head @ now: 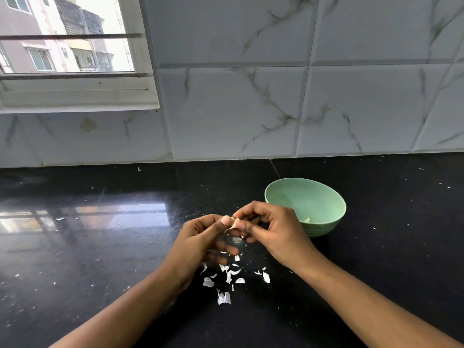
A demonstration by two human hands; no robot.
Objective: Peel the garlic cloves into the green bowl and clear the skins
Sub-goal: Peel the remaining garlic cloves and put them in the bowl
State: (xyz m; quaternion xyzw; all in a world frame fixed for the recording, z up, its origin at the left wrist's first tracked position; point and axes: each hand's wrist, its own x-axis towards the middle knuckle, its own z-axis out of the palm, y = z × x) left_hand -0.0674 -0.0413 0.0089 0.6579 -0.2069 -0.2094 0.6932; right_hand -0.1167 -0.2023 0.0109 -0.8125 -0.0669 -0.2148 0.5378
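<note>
Both hands, left hand and right hand, pinch one garlic clove; peel toward the skins, keeping the green bowl clean.

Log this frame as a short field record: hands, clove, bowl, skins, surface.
left hand: pinching the garlic clove with the right
right hand: fingertips pulling at the clove's skin
green bowl: upright behind the right hand, a pale piece inside
skins: loose flakes scattered on the counter beneath the hands
counter: black, glossy, with stray specks
</note>
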